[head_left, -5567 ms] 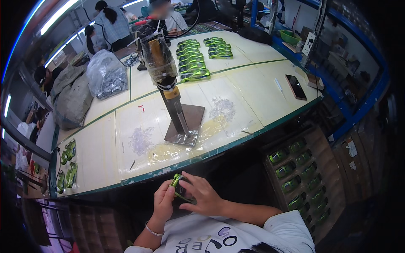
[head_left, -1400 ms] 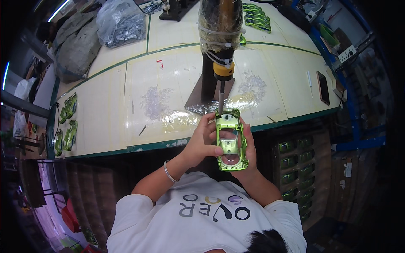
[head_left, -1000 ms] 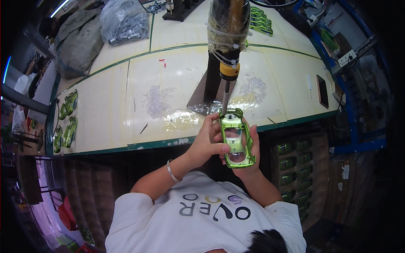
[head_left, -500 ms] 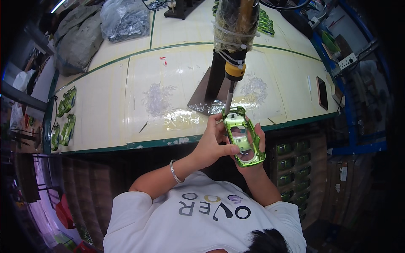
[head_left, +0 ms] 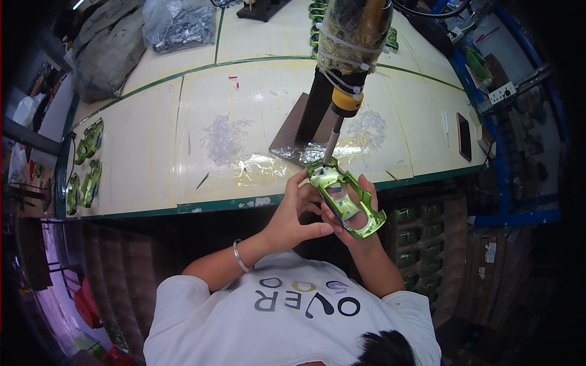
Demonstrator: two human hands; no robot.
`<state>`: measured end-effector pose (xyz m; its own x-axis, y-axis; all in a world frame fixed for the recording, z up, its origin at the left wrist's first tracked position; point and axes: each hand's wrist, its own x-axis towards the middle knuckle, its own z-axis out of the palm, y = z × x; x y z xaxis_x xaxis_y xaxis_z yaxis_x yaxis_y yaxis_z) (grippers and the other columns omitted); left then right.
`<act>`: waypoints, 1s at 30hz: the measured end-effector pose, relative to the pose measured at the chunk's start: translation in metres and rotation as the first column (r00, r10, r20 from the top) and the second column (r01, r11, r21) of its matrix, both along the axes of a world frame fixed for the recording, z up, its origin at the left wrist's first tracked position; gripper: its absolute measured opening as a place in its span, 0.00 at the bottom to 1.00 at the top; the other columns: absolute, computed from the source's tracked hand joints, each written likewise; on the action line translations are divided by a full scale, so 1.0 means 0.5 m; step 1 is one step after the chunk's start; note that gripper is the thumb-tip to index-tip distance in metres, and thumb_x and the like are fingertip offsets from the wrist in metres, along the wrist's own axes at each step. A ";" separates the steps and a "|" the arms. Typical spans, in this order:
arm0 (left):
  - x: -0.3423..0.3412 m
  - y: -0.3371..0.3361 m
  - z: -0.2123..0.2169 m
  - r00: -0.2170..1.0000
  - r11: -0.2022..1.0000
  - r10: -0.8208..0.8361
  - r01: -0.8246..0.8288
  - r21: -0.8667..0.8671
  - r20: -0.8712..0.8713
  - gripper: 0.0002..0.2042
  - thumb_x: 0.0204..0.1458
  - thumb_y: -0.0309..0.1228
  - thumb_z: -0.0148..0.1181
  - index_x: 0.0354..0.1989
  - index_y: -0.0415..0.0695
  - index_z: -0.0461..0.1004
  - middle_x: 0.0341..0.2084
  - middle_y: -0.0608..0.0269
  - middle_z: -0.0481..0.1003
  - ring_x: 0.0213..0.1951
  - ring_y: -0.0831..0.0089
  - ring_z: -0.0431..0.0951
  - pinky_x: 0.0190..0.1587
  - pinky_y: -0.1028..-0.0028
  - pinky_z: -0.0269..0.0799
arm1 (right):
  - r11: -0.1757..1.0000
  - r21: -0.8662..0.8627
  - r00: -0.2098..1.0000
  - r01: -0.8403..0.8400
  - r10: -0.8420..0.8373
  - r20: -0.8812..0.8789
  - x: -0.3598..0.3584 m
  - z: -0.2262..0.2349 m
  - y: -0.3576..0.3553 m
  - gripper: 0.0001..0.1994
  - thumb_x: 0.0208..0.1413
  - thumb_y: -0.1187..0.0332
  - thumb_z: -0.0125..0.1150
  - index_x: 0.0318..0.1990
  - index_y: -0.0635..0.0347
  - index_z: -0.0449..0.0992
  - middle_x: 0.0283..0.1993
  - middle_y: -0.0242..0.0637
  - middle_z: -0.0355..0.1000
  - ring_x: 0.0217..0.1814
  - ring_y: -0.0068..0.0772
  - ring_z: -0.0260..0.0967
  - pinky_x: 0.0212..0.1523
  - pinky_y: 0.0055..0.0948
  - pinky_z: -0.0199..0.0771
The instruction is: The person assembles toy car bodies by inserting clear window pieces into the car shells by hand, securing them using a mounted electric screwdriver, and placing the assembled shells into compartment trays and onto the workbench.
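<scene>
A shiny green toy car body shell (head_left: 347, 207) is tilted at the table's front edge. My right hand (head_left: 353, 229) grips it from beneath and along its right side, with fingers wrapped around the lower part. My left hand (head_left: 292, 215) is at its left side; the index fingertip touches the far end, while the thumb points toward the right hand's fingers. Above hangs a power screwdriver (head_left: 347, 100) wrapped in clear film and cable ties. Its long shaft (head_left: 332, 141) reaches down to the shell's far end; whether the tip touches a screw is hidden.
Behind the shell is a dark metal stand (head_left: 287, 134). Two heaps of small clear plastic pieces (head_left: 223, 140) lie on the table (head_left: 140, 158). More green shells (head_left: 90, 183) lie at the left, a phone (head_left: 464, 137) at the right, and a bag of parts (head_left: 180, 27) at the back.
The shell has turned, its far end swinging left and its near end right. My left thumb has come off the shell. The screwdriver shaft leans more, its tip slightly left.
</scene>
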<state>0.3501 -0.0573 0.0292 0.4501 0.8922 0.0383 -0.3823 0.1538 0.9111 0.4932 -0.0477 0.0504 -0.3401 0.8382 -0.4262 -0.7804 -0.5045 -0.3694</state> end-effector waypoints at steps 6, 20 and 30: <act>-0.018 -0.021 0.018 0.990 0.985 0.009 0.015 0.169 -0.139 0.47 0.35 0.30 0.64 0.57 0.41 0.31 0.46 0.51 0.59 0.47 0.65 0.63 0.46 0.68 0.61 | 0.991 0.005 0.966 -0.130 0.128 -0.223 0.016 0.010 0.008 0.28 0.50 0.44 0.31 0.38 0.62 0.64 0.21 0.44 0.62 0.14 0.30 0.55 0.06 0.20 0.50; -0.020 -0.021 0.037 0.980 0.969 -0.026 0.072 0.234 -0.196 0.52 0.33 0.33 0.66 0.57 0.41 0.25 0.48 0.48 0.56 0.47 0.63 0.62 0.46 0.68 0.62 | 0.958 0.113 0.862 -0.262 0.285 -0.420 0.037 -0.013 0.022 0.34 0.50 0.41 0.29 0.47 0.67 0.61 0.15 0.42 0.58 0.07 0.24 0.45 0.09 0.21 0.52; -0.021 -0.021 0.042 0.975 0.959 -0.061 0.117 0.259 -0.215 0.55 0.33 0.35 0.66 0.57 0.38 0.21 0.50 0.45 0.53 0.49 0.61 0.61 0.47 0.68 0.61 | 0.952 0.124 0.854 -0.279 0.305 -0.421 0.039 -0.007 0.023 0.34 0.51 0.41 0.29 0.48 0.67 0.61 0.14 0.40 0.58 0.06 0.22 0.44 0.07 0.17 0.51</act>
<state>0.3396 -0.0681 0.0504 0.5502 0.8175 0.1705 -0.1814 -0.0822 0.9800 0.5128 -0.0360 0.0470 -0.7113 0.6896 -0.1357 -0.6881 -0.7227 -0.0655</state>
